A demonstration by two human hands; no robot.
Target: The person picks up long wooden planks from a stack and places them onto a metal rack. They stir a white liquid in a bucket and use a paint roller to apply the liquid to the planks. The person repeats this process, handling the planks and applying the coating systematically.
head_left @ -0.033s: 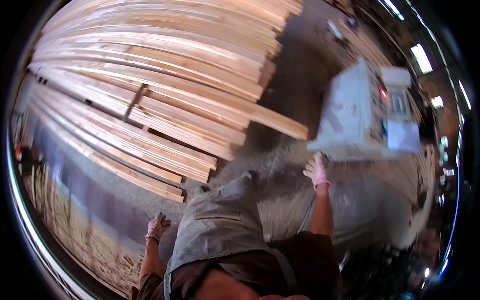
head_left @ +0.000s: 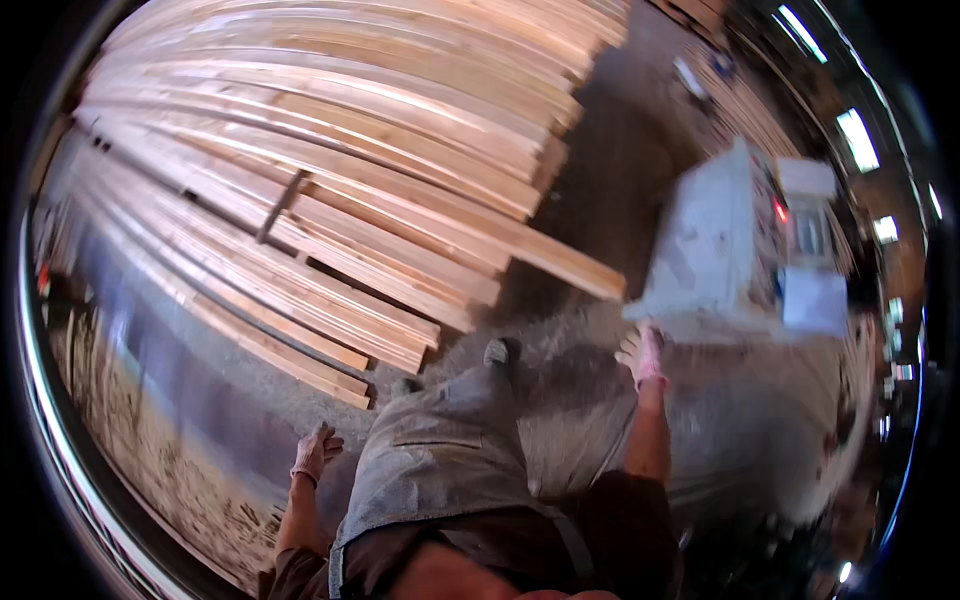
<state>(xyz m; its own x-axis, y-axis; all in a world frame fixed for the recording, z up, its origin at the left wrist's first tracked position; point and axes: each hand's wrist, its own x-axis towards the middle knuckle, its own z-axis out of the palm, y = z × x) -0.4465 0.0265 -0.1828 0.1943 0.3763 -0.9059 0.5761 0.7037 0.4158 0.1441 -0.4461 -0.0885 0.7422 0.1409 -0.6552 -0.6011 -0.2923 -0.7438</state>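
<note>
My right hand (head_left: 643,356), in a pale pinkish work glove, reaches forward beside the lower left corner of a white machine cabinet (head_left: 700,235). Its fingers are apart, with nothing seen in them; whether they touch the cabinet I cannot tell. At my left side hangs my left hand (head_left: 316,452), gloved too, its fingers loosely bent and nothing visible in it. The closest thing to it is the near end of a long wooden board (head_left: 345,385) in the stack ahead. A grey apron (head_left: 440,440) covers my front.
Long boards (head_left: 330,110) lie side by side across the left and far area. One board (head_left: 570,262) juts out past the others toward the cabinet. The cabinet carries a panel with a red light (head_left: 781,211). My shoe (head_left: 497,352) stands on the dusty floor.
The view has turned slightly, so the boards and cabinet sit a little lower and farther right. My right hand also appears lower and farther right; my left hand has hardly moved.
</note>
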